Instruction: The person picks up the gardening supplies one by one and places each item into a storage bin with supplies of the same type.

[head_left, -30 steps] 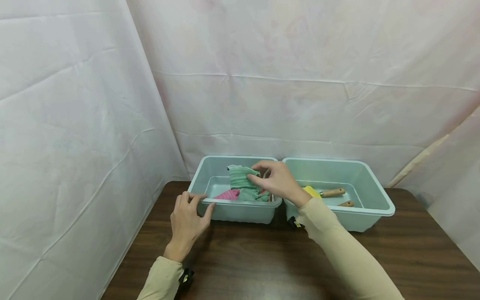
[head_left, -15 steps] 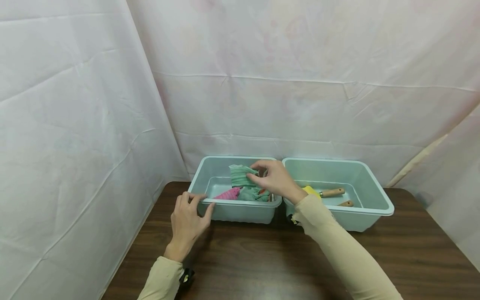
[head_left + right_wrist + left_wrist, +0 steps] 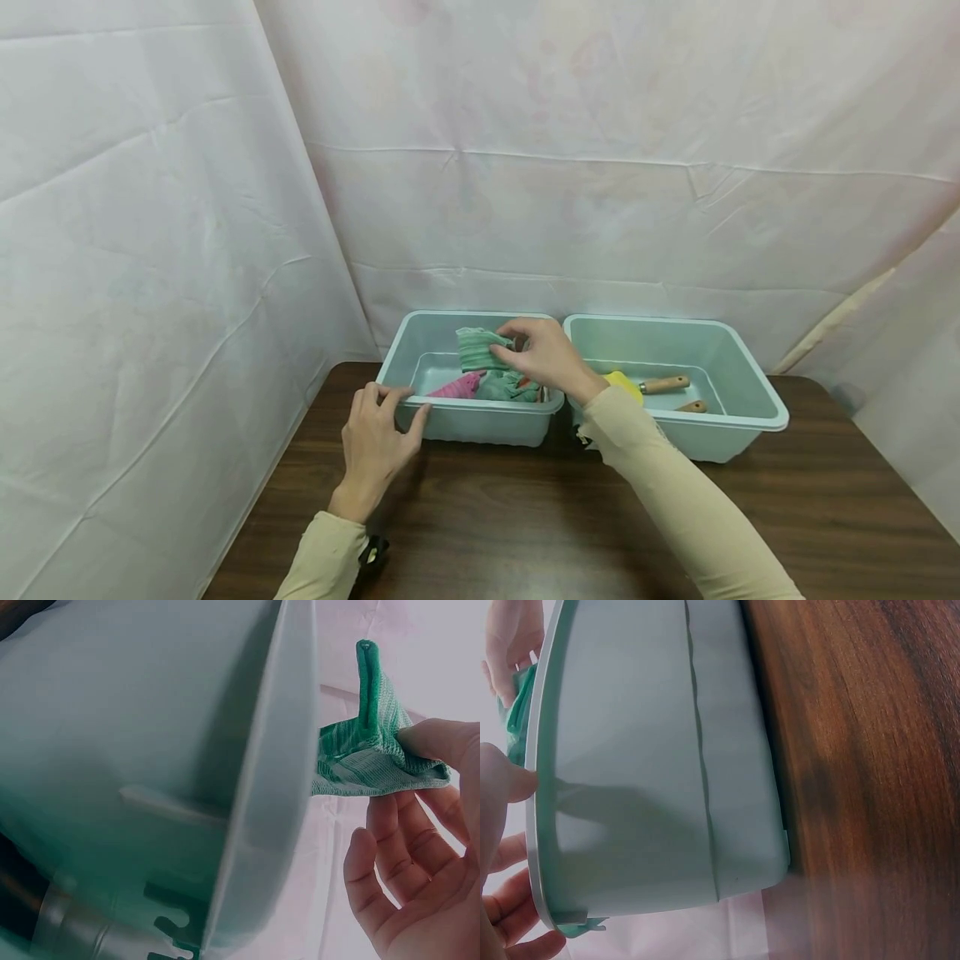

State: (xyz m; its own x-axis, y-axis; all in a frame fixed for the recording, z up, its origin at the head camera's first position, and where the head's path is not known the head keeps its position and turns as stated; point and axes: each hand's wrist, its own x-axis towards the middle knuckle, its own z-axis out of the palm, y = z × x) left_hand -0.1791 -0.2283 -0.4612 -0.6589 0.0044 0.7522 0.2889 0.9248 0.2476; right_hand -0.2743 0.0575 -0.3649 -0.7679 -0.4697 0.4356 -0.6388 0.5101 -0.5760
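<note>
My right hand (image 3: 551,358) pinches a green striped cloth (image 3: 478,350) between thumb and fingers, above the right part of the left light-blue plastic bin (image 3: 480,427). In the right wrist view the cloth (image 3: 379,761) is folded, one corner standing up, and the other fingers are bent below it. My left hand (image 3: 375,446) grips the bin's front left rim. The left wrist view shows its thumb (image 3: 510,781) on the outside and the fingers around the far side. Inside that bin lie a pink striped cloth (image 3: 459,386) and another green cloth (image 3: 498,386), partly behind the front wall.
A second light-blue bin (image 3: 697,437) stands to the right. It holds a yellow item (image 3: 622,383) partly hidden by my right arm, and wooden handles (image 3: 666,384). Both bins stand on a dark wooden table (image 3: 510,517), with white cloth hangings (image 3: 600,208) behind.
My right hand has shifted very slightly left, still pinching the green striped cloth. My left hand has stayed on the bin's rim.
</note>
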